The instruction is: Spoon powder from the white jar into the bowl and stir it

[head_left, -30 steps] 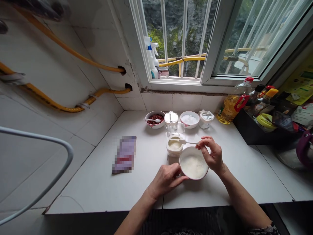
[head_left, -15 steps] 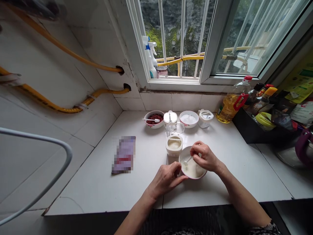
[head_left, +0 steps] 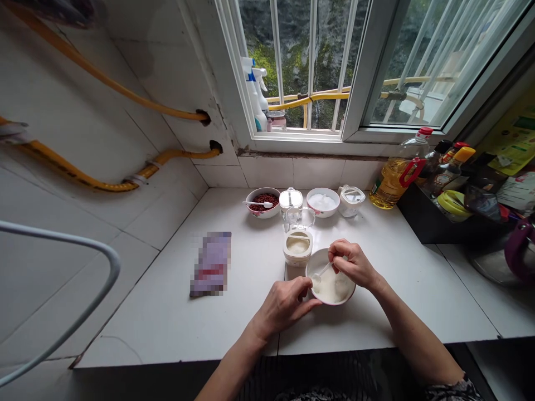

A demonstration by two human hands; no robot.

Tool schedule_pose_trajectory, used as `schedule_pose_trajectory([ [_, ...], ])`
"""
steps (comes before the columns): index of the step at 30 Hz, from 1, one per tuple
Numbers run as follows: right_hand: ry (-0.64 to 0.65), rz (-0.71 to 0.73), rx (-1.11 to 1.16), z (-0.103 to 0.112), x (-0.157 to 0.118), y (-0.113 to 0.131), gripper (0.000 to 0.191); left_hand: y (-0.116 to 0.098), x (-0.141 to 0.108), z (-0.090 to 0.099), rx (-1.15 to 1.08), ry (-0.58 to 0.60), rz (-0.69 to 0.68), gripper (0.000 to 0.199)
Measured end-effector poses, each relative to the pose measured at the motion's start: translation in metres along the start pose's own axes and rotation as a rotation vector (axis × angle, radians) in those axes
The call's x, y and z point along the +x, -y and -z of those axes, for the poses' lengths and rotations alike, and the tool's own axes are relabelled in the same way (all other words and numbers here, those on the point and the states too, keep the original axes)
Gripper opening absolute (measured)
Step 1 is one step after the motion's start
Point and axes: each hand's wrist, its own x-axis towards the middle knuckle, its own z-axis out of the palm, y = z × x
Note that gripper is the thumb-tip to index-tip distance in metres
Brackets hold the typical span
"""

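A white bowl [head_left: 333, 301] holding pale powder stands near the front of the counter. My left hand [head_left: 284, 305] grips its left rim between thumb and fingers. Over the bowl's right side, my right hand [head_left: 353, 264] pinches the handle of a small white spoon [head_left: 321, 274], whose tip rests in the powder. Just behind and left of the bowl is an open jar [head_left: 297, 248] of pale powder, its clear lid [head_left: 301, 217] raised. The fingertips of my right hand partly cover the spoon handle.
Along the back are a bowl of dark red bits [head_left: 263, 209] with a spoon, a closed white-lidded jar [head_left: 291, 199], a bowl of white grains [head_left: 323, 203] and another jar [head_left: 351, 201]. An oil bottle [head_left: 393, 178] stands right. A pixelated packet [head_left: 212, 264] lies left.
My right hand has shifted slightly right with the spoon, and more of the spoon shows. My left hand still holds the bowl's rim.
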Motion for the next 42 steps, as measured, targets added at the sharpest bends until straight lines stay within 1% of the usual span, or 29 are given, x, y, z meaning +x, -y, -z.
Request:
schedule_pose_trajectory([
  [5, -0.037, -0.242, 0.3, 0.004, 0.003, -0.001, 0.01, 0.0, 0.0, 0.0, 0.005, -0.01, -0.015, 0.031],
  [8, -0.101, -0.326, 0.408, 0.006, 0.006, -0.003, 0.008, 0.0, 0.0, 0.0, 0.005, 0.0, -0.014, 0.031],
  [11, -0.145, -0.37, 0.447, 0.008, 0.008, -0.005, 0.007, 0.0, 0.0, 0.0, -0.001, 0.01, 0.002, 0.032],
  [16, -0.174, -0.37, 0.47, 0.01, 0.01, -0.006, 0.008, -0.001, 0.001, 0.003, -0.05, 0.036, 0.061, 0.032],
  [20, -0.185, -0.385, 0.48, 0.009, 0.012, -0.008, 0.008, -0.005, 0.002, 0.007, -0.105, 0.049, 0.135, 0.029],
  [22, -0.192, -0.389, 0.487, 0.009, 0.012, -0.008, 0.008, -0.008, 0.001, 0.006, -0.14, 0.043, 0.194, 0.027],
  [26, -0.199, -0.388, 0.5, 0.01, 0.012, -0.008, 0.008, -0.013, -0.003, -0.003, -0.299, -0.034, 0.371, 0.025],
  [27, -0.198, -0.388, 0.502, 0.01, 0.012, -0.008, 0.008, -0.013, -0.004, -0.006, -0.344, -0.063, 0.399, 0.025],
  [28, -0.196, -0.387, 0.503, 0.01, 0.012, -0.007, 0.008, -0.013, -0.005, -0.009, -0.381, -0.066, 0.423, 0.025],
  [31, -0.191, -0.386, 0.507, 0.009, 0.011, -0.005, 0.007, -0.013, -0.005, -0.013, -0.463, -0.081, 0.465, 0.025],
  [34, -0.194, -0.387, 0.518, 0.008, 0.011, -0.003, 0.007, -0.012, -0.004, -0.012, -0.525, -0.067, 0.5, 0.027],
  [42, -0.239, -0.363, 0.547, 0.008, 0.011, -0.005, 0.005, -0.011, -0.007, -0.014, -0.489, -0.066, 0.471, 0.026],
])
